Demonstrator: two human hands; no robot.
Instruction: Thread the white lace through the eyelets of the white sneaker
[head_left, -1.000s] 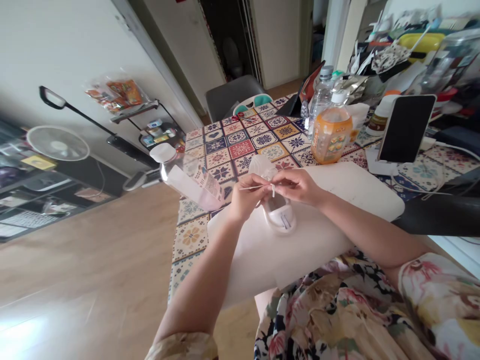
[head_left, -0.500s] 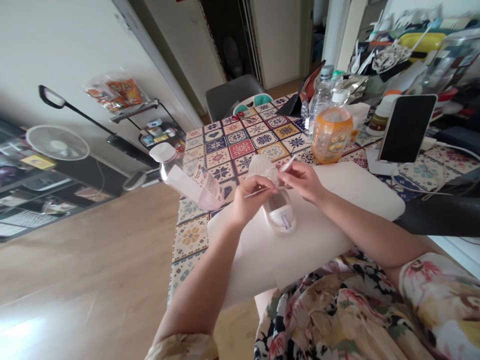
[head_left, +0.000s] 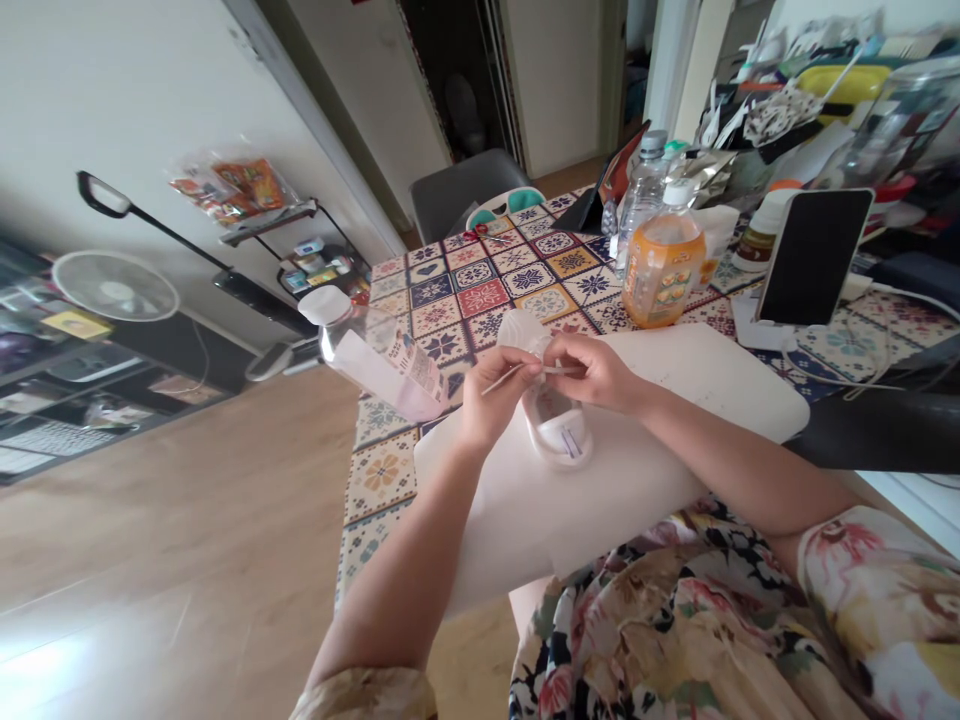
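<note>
My left hand point(head_left: 491, 395) is closed in a pinch on a thin pale stick point(head_left: 501, 380), its end sticking out past my fingers. My right hand point(head_left: 600, 372) is closed on a slim white stick-like piece point(head_left: 564, 370), held nearly level. The fingertips of both hands meet or almost meet. Just below them a white oval, shoe-like item point(head_left: 562, 440) with small blue marks lies on a white mat point(head_left: 517, 520). Behind my fingers is a crumpled, see-through white piece point(head_left: 517, 328), partly hidden.
A clear bottle with a white cap point(head_left: 390, 365) leans at the left. An orange-labelled bottle point(head_left: 664, 270) and a clear bottle point(head_left: 646, 185) stand at the right, beside a propped phone point(head_left: 816, 258). Red scissors point(head_left: 484, 233) lie far back on the patterned tablecloth point(head_left: 480, 298).
My right hand has lowered and turned, bringing its white piece from slanting upward to nearly level against my left fingertips. My left hand has shifted only slightly.
</note>
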